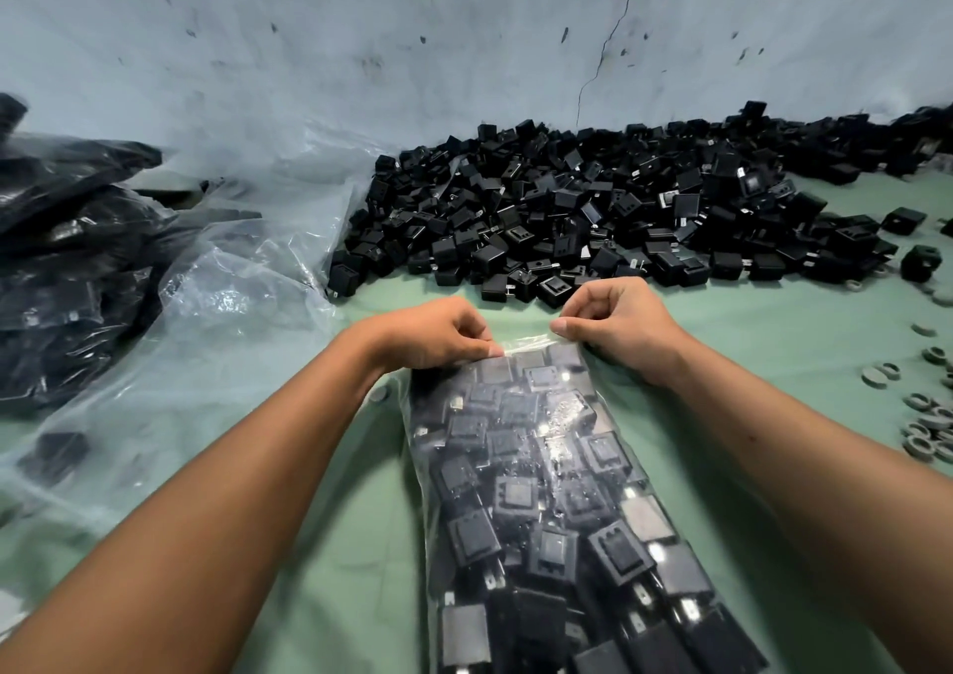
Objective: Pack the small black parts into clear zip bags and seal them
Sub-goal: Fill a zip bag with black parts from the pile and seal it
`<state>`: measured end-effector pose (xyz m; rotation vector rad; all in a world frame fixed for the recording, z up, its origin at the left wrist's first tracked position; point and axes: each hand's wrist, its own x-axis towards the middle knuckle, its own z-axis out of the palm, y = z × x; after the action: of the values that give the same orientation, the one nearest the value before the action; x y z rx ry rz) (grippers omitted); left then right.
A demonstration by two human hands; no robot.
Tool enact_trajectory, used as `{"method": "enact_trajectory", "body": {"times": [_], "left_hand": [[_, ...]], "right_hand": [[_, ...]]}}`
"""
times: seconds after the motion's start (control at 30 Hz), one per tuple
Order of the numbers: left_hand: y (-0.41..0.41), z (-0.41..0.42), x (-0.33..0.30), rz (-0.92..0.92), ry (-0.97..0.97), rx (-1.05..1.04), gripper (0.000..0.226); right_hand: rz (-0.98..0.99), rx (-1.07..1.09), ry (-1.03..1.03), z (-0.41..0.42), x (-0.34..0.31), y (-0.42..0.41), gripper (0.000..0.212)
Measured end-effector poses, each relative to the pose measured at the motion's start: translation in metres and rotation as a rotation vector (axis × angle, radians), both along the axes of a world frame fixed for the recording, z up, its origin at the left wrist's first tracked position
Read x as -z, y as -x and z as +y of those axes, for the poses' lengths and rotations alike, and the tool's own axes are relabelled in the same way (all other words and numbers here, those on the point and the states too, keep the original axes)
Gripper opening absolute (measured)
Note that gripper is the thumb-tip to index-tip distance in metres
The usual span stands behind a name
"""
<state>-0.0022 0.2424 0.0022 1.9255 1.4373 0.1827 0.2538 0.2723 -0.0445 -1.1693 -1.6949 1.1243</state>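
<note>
Pinching the filled zip bag's [557,493] top edge: left hand [438,335], right hand [616,320].

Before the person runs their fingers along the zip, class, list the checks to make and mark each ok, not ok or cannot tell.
1. Left hand pinches the bag's top edge: ok.
2. Right hand pinches the same edge: ok.
3. Zip bag filled with black parts: ok.
4. Zip strip free of parts: cannot tell, the plastic glares.
5. Bag lies flat on the green table: ok.
6. Loose pile lies apart from the bag: ok.
</note>
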Motion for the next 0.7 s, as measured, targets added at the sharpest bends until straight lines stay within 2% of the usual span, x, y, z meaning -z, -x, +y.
{"method": "enact_trajectory", "body": {"times": [0.1,0.23,0.37,0.5,0.7], "left_hand": [[0.017,-0.005,-0.008,0.069,0.069,0.025,0.025],[0.018,-0.016,-0.012,0.060,0.077,0.057,0.019],[0.019,-0.023,-0.010,0.015,0.055,0.002,0.019],[0.036,-0.029,-0.011,0.008,0.132,-0.039,0.025],[0.038,-0.032,-0.005,-0.001,0.071,-0.055,0.024]], "right_hand": [[0.013,0.009,-0.005,0.002,0.002,-0.001,0.019],[-0.012,0.008,-0.006,0.002,0.002,0.000,0.020],[-0.012,0.018,-0.002,0.000,0.001,0.000,0.019],[-0.038,0.014,-0.014,-0.002,0.000,0.001,0.018],[-0.042,0.024,-0.019,-0.004,-0.002,0.001,0.017]]}}
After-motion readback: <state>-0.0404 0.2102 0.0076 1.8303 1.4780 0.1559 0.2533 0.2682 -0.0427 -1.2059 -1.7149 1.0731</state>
